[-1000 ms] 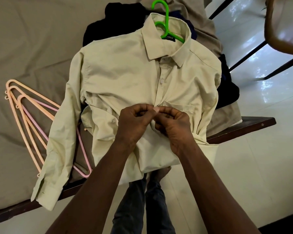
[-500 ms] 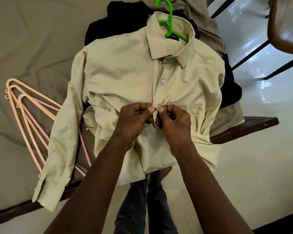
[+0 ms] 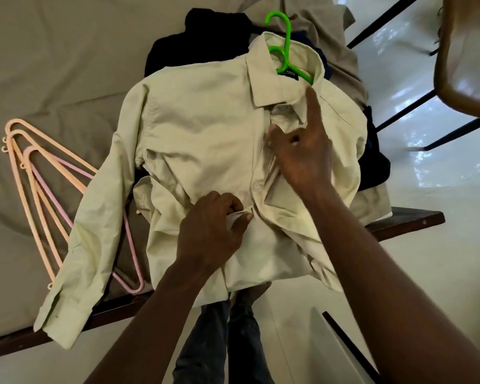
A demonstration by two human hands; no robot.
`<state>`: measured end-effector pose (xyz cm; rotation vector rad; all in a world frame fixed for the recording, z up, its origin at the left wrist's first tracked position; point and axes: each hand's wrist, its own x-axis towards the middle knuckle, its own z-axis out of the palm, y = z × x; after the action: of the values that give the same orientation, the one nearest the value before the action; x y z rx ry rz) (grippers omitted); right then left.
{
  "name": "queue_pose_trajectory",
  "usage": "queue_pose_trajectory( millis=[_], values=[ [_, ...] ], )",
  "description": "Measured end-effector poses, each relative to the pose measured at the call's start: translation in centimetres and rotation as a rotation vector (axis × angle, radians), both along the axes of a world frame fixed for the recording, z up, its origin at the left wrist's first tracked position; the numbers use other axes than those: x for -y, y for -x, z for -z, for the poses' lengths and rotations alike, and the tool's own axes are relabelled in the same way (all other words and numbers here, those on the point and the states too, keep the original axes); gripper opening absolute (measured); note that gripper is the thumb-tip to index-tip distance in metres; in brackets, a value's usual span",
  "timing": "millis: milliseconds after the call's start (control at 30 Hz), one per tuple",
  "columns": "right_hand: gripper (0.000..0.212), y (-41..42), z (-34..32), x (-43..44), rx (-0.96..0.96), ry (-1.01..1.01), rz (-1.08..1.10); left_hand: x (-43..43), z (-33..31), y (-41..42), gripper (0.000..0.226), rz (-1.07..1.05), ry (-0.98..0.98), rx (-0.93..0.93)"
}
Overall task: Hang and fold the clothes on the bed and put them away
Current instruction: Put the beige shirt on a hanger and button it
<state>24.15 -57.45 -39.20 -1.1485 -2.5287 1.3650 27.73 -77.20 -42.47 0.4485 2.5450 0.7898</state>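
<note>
— Supporting surface?
— Bed with grey-brown fabric sheet (image 3: 53, 65); dark wooden edge rail (image 3: 405, 220) along lower frame.
— Lying on it?
— Pale green cotton shirt (image 3: 200, 120), centre; peach and pink plastic hangers (image 3: 20, 173), left; dark clothes heap (image 3: 194, 31), top.

black label (image 3: 289, 74) on shirt (image 3: 205, 128) collar, unreadable

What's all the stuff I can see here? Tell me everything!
Shirt: one, pale green, spread on the bed, on a hanger.
Green hanger: one, hook sticking out of the collar.
Loose hangers: a few, peach and pink, on the bed left of the shirt.
Dark clothes: a pile, black and navy, under the shirt's top.
Beige clothes: one heap, behind the collar.
Bed: one, grey-brown sheet, dark wooden edge.
Floor: white, shiny, right of the bed.
Left hand: pinches the shirt front.
Right hand: over the chest, forefinger straight.
</note>
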Motion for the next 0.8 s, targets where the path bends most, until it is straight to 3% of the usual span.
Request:
queue_pose_trajectory(
  millis=[100,300,400,567,700,800],
  values=[
    [0.083,3.9,0.7,-1.4,0.191,-0.105,-0.207,0.4,0.0,0.1,0.013,0.021,-0.005,0.023],
    [0.054,7.3,0.7,-4.2,0.385,-0.223,-0.283,1.3,-0.4,0.6,0.020,0.058,0.061,0.039],
    [0.052,8.1,0.9,-4.5,0.419,-0.273,-0.314,2.1,-0.2,0.8,0.022,0.047,0.075,0.053],
    [0.070,10.2,0.9,-6.1,0.397,0.034,-0.272,2.0,-0.1,2.0,0.021,0.045,0.034,0.066],
    [0.071,11.6,0.1,-6.7,0.538,0.026,-0.421,1.6,0.0,2.5,0.021,0.052,0.018,0.062],
    [0.062,13.1,-0.2,-8.0,0.466,-0.008,-0.417,1.6,-0.1,2.7,0.021,0.032,-0.042,0.038]
  ],
)
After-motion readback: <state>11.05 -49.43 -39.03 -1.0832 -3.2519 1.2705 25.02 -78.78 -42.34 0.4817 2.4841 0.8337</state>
